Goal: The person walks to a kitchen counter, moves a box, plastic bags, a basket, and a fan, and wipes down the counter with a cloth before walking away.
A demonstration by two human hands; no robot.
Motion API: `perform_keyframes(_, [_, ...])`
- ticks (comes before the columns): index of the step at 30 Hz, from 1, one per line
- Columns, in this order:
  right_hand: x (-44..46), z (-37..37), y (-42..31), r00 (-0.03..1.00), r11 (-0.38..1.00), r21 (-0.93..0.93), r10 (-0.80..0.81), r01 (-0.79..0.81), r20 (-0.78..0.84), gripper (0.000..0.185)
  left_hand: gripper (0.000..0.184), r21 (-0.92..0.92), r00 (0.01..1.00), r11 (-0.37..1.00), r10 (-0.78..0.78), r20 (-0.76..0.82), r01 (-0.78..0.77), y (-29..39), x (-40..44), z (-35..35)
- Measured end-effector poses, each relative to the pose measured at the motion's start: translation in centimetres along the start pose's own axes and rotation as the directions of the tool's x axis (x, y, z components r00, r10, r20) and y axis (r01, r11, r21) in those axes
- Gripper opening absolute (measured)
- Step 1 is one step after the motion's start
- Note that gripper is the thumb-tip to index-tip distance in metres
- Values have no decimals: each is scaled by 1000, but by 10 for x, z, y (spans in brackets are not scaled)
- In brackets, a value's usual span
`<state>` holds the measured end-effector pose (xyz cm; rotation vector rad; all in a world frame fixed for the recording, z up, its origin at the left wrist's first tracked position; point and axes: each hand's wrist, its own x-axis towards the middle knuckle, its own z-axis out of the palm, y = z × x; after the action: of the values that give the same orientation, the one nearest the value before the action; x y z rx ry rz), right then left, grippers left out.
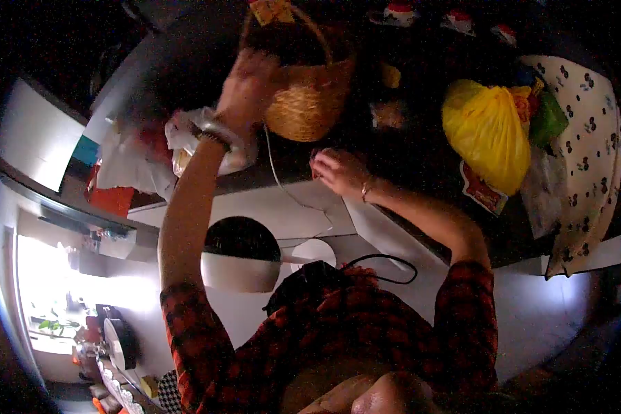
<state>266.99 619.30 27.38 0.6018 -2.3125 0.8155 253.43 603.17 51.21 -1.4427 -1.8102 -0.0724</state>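
Observation:
My left hand (252,83) reaches forward to the left side of a wicker basket (307,103) with a tall arched handle. Motion smears its fingers, so their grip on the basket cannot be made out. Near the front edge of the dark tabletop is my right hand (339,172), its fingers curled together. A small reddish patch shows at those fingertips, too unclear to name. Under my left wrist lies a clear plastic bag (238,148) with pale contents. A thin white cord (272,162) hangs down between my hands.
To the right sit a tied yellow plastic bag (486,131), a green packet (548,121) and a patterned cloth (583,159). A small clear packet (388,116) lies beyond my right hand. White bags (134,162) stand at left. Several red-and-white items (400,12) line the back.

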Motion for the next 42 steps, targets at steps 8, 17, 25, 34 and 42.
perform_keyframes(8, [51,-27,71,972,936,-310,211,-170,106,20,35,-1,962,968,-250,-106,252,-12,13,-81])
perform_keyframes(17, [76,111,58,981,996,-11,92,-91,169,31,36,-21,948,957,-289,-135,289,-8,16,-94])
perform_keyframes(25, [91,25,90,939,861,-417,341,-292,45,39,34,-52,943,942,-333,-21,332,-9,1,-91])
perform_keyframes(34, [-18,-34,19,896,638,-691,443,-340,-32,43,33,-237,935,933,-314,-163,272,1,-27,-71])
perform_keyframes(42, [33,23,8,899,882,-260,428,-393,93,40,36,-228,932,954,-250,-261,193,-13,-22,-73])
